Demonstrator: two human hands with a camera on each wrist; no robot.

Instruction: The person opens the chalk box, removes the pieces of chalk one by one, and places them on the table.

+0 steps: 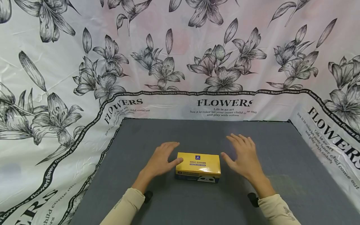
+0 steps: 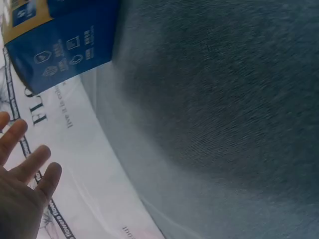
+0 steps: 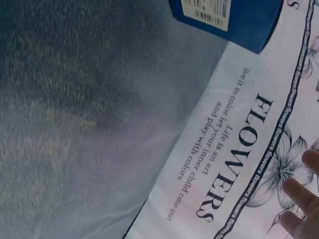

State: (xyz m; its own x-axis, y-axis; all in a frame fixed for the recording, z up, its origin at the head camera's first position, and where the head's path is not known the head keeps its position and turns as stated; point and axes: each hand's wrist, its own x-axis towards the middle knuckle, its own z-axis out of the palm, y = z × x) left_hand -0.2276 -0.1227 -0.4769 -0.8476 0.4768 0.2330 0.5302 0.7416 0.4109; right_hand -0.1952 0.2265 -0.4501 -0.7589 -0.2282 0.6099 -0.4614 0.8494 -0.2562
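A yellow box with a dark blue lower edge and a panda face on its front lies on the grey table. At its left side is my left hand, fingers extended, the thumb close to the box's left edge; whether it touches cannot be told. My right hand hovers at the right with fingers spread, a small gap from the box. The left wrist view shows the box's blue end with white icons, apart from the fingers. A white barcode label sits on the blue end in the right wrist view.
The grey tabletop extends around the box. White cloth printed with black lilies and "FLOWERS" lettering rises behind the table and along both sides. Dark bands sit at the wrists by the cream sleeves.
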